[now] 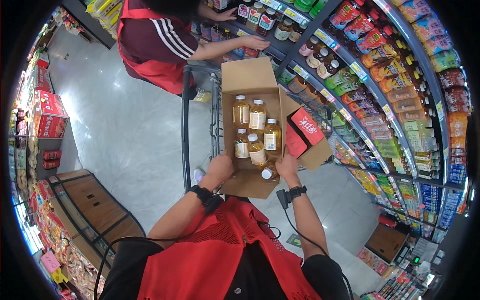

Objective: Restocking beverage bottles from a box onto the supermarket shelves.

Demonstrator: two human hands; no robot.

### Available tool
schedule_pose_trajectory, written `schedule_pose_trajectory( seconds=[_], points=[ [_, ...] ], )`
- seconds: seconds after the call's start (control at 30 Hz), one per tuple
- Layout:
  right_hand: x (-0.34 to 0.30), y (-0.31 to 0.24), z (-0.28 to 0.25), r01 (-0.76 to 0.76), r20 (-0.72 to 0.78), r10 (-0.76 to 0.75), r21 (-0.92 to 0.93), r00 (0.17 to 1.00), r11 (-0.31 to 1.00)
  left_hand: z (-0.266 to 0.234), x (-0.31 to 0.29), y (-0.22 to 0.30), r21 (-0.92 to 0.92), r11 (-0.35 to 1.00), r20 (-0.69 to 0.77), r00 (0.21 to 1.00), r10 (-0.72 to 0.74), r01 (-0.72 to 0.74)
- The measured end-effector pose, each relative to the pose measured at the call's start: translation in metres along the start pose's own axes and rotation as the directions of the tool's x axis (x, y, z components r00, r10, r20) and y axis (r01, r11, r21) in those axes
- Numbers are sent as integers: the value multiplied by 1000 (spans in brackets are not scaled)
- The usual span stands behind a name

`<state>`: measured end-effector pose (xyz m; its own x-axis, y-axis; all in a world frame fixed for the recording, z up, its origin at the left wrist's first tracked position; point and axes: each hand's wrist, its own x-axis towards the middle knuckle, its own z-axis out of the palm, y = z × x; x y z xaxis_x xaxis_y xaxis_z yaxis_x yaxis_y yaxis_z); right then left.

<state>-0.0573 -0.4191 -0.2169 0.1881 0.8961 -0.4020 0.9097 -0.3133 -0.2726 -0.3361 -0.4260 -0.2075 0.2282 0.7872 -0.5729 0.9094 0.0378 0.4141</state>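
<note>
An opened cardboard box (274, 194) with its flaps spread stands in front of me, over a shopping cart (186, 125). My left hand (220, 167) is closed on the box's near left side, and my right hand (288, 166) grips the near right side. Inside are several clear bottles of amber drink (240, 111) with white caps and pale labels. Most stand upright; one bottle (270, 170) tilts toward me beside my right hand. My fingers are partly hidden by the box walls.
Drink shelves (345, 95) curve along the right. Ahead, a co-worker in a red vest (155, 45) reaches toward the bottles there. A second carton with a red panel (306, 131) sits right of my box. A wooden display stand (90, 195) is at left, above the grey floor (120, 115).
</note>
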Motion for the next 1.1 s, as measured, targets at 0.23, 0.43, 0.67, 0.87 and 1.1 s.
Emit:
schedule_pose_trajectory(
  seconds=[0.23, 0.43, 0.67, 0.87, 1.1],
  points=[
    [-9, -1, 0, 19, 24, -19, 1, 1000, 1000, -51, -62, -53, -408, 870, -497, 867, 41, -275],
    [-7, 0, 12, 7, -47, -11, -83, 999, 997, -48, -88, -102, -163, 983, -716, 696, -56, -89],
    [-9, 29, -16, -15, -7, 19, 379, 1000, 925, -46, -82, -102, -548, 814, -134, 940, -313, 193],
    [-14, 35, -34, 60, -19, -64, 676, 998, 734, -49, -90, -89, 54, 974, -781, 599, 178, -218],
    [-14, 56, -49, 15, 64, -69, 614, 996, 789, 27, -4, 21, -895, 445, -120, 971, -205, -17]
  ],
)
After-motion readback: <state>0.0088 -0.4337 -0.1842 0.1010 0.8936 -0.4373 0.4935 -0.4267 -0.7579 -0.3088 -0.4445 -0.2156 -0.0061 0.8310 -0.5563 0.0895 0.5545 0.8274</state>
